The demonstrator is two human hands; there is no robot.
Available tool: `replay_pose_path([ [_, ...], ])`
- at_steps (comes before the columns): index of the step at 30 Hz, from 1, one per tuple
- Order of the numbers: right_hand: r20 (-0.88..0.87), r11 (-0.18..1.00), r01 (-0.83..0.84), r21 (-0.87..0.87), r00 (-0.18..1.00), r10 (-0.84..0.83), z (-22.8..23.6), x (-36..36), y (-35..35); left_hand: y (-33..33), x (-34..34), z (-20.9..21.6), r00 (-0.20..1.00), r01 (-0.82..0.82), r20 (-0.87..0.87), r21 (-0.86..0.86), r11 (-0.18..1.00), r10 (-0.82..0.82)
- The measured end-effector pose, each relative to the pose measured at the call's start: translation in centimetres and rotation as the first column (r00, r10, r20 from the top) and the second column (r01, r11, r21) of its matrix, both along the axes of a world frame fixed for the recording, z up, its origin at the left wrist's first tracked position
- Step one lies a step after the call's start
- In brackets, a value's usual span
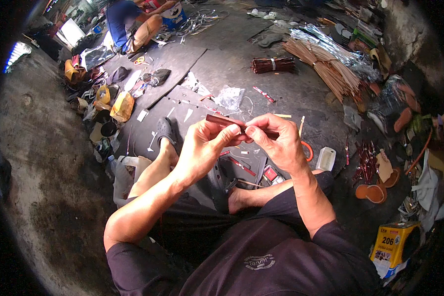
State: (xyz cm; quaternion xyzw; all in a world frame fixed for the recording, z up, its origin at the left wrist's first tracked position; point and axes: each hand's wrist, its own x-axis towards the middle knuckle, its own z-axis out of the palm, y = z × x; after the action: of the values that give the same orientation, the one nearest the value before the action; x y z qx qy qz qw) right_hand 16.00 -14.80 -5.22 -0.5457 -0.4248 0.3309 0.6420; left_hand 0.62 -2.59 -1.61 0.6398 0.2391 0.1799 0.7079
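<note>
Above my crossed legs, both my hands are raised together with a narrow dark brown strip [220, 120] between them; it looks like leather. My left hand [202, 143] pinches it between thumb and fingers, and one end sticks out to the left past the fingertips. Beside it, my right hand [282, 143] grips the strip's other part, thumb on top. The two thumb tips nearly meet at the middle, where a small detail is hidden by the fingers. On the floor just below lie a few short dark red strips [245, 168] and a small red box [270, 173].
A white tray [326, 159] and an orange loop handle [308, 151] lie right of my hands. Farther off are a tied dark brown bundle [281, 65], long tan strips [325, 74] and a plastic bag [229, 97]. A yellow can [393, 246] stands lower right. Another person [128, 27] sits far left.
</note>
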Motion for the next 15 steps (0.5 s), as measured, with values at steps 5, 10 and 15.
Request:
replay_pose_path([
  [5, 0.083, 0.999, 0.030, 0.035, 0.996, -0.032, 0.1, -0.5, 0.5, -0.7, -0.2, -0.1, 0.998, -0.030, 0.050, 0.010, 0.999, 0.030],
  [10, 0.044, 1.000, -0.015, 0.011, 0.999, 0.015, 0.3, -0.4, 1.0, -0.4, 0.0, -0.3, 0.999, -0.035, 0.007, 0.110, 0.993, 0.035],
  [15, -0.301, 0.983, -0.181, 0.025, 0.936, 0.180, 0.8, 0.3, 0.5, 0.0, 0.0, -0.4, 0.996, -0.082, 0.043, 0.052, 0.995, 0.080],
])
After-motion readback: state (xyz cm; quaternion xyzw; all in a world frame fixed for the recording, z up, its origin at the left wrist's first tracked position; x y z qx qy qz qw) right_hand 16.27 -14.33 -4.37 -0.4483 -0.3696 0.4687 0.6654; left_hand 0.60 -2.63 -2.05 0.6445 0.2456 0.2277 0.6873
